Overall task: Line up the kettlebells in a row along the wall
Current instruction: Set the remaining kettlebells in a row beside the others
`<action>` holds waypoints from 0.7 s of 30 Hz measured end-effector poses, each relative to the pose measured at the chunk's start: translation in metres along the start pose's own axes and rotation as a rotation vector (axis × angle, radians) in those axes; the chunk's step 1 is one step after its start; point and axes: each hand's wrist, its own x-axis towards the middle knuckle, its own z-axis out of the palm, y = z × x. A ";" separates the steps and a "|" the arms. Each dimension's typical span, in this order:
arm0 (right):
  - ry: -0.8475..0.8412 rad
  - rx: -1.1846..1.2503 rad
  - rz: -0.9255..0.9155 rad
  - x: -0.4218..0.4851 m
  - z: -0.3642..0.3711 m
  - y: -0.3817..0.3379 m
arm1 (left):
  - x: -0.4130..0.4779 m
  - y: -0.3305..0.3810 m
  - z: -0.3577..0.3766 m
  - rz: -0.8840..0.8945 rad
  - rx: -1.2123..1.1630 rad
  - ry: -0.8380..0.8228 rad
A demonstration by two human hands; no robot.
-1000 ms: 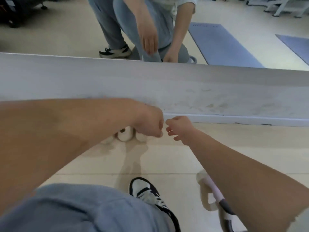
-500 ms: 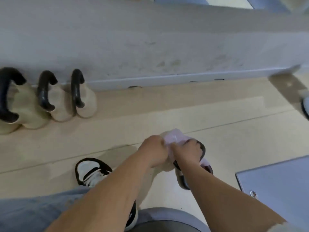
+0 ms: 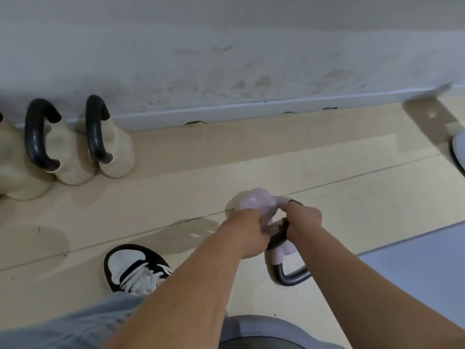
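Three cream kettlebells with dark handles stand side by side against the wall (image 3: 226, 59) at the left; the rightmost cream kettlebell (image 3: 118, 152) is nearest the open floor. Further right, away from the wall, a pink kettlebell (image 3: 255, 201) marked with a number lies on the floor. My left hand (image 3: 247, 233) is curled at its neck and my right hand (image 3: 303, 220) grips its dark handle. A second pink kettlebell (image 3: 283, 251) lies just below my hands, its grey handle toward me, partly hidden by my right forearm.
My black-and-white shoe (image 3: 136, 269) is planted on the wooden floor left of my arms. A blue mat (image 3: 415, 273) covers the floor at the right. Another person's shoe (image 3: 459, 152) shows at the right edge. A white baseboard (image 3: 251, 112) runs along the wall.
My hands left the cream kettlebells at the wall and came back to the pink kettlebells. Since half a second ago both hands stay closed there, almost unmoved.
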 end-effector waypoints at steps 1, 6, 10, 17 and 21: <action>-0.039 0.087 0.011 -0.002 0.010 -0.010 | 0.000 -0.003 -0.001 0.019 -0.006 0.031; -0.249 0.132 -0.017 -0.028 0.103 -0.063 | -0.008 -0.035 -0.030 -0.091 -0.194 0.339; -0.322 0.004 -0.063 -0.057 0.159 -0.083 | -0.005 -0.060 -0.069 -0.233 -0.397 0.381; -0.545 -0.081 -0.151 -0.093 0.223 -0.112 | 0.005 -0.077 -0.101 -0.261 -0.790 0.529; -0.623 -0.174 -0.222 -0.114 0.265 -0.121 | 0.008 -0.096 -0.126 -0.286 -1.000 0.665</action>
